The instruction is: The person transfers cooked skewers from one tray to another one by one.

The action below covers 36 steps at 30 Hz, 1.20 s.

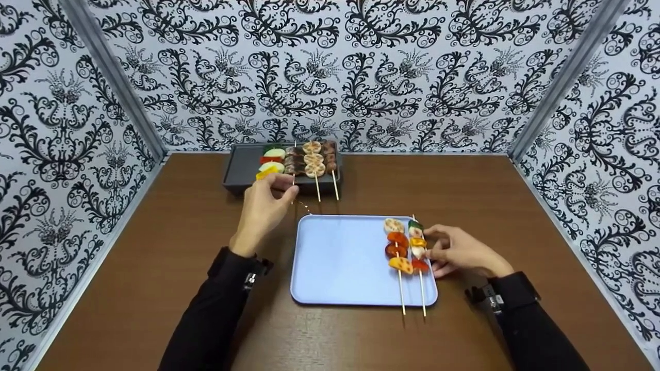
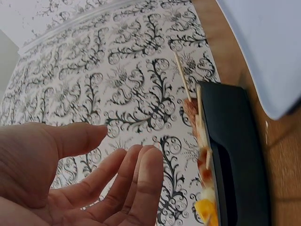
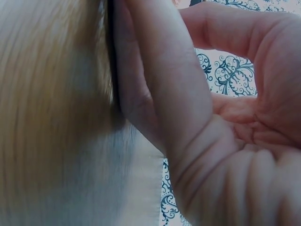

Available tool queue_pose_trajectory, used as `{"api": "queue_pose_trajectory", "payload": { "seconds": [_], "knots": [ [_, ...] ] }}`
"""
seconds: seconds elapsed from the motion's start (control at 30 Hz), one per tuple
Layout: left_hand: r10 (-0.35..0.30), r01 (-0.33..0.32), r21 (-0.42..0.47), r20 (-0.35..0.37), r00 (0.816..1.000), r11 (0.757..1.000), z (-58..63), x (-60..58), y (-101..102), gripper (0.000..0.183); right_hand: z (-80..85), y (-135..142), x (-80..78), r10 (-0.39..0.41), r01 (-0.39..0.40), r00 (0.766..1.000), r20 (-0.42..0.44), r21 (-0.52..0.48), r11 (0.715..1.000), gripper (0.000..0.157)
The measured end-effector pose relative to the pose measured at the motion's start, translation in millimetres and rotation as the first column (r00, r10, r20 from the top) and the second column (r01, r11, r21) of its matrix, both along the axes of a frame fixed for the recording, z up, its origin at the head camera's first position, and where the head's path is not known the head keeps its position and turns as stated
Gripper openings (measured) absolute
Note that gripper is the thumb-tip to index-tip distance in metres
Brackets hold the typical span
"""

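Note:
My left hand (image 1: pixel 265 203) is over the front edge of a dark grey grill tray (image 1: pixel 242 165), thumb and fingers apart. The left wrist view shows nothing between them. Several skewers lie on the grill: a vegetable skewer (image 1: pixel 274 154) partly behind the hand, a dark mushroom-like skewer (image 1: pixel 295 161), a skewer of pale round slices (image 1: pixel 313 159) and one of brown balls (image 1: pixel 331 157). At the right rim of a pale blue tray (image 1: pixel 340 263), my right hand (image 1: pixel 461 250) touches a colourful skewer (image 1: pixel 417 242) with thumb and fingertips. Left of that lies another skewer (image 1: pixel 397 251).
Both grill and tray stand on a brown wooden table (image 1: pixel 196 232). Patterned black-and-white walls (image 1: pixel 371 93) close in the back and sides. Sticks of the skewers jut past the front edges of the grill and the tray.

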<state>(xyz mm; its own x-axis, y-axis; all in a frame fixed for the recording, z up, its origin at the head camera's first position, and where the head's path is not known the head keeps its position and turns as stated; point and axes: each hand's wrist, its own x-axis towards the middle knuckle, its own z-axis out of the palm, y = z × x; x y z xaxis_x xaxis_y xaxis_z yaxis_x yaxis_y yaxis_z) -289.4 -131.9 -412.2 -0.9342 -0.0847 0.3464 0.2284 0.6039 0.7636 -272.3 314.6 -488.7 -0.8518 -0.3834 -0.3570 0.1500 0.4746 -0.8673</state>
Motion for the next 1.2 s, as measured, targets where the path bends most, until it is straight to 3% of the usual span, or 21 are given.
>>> {"api": "queue_pose_trajectory", "payload": {
  "seconds": [0.43,0.8,1.2],
  "knots": [
    [0.118,-0.118,-0.015,0.026,0.993,0.993,-9.0,-13.8,-22,0.026,1.8,1,1.4,0.020,-0.019,1.000,0.014,-0.028,0.999,0.063],
    [0.201,-0.201,-0.035,-0.006,0.980,0.979,-18.2,-26.0,-38,0.028,6.4,2,1.1,0.028,-0.028,1.000,0.007,-0.018,0.999,0.064],
    [0.228,-0.220,-0.077,0.119,0.966,0.972,-18.7,-25.7,-51,0.032,2.5,2,0.4,0.029,-0.029,1.000,0.010,-0.035,0.999,0.065]
  ]
}}
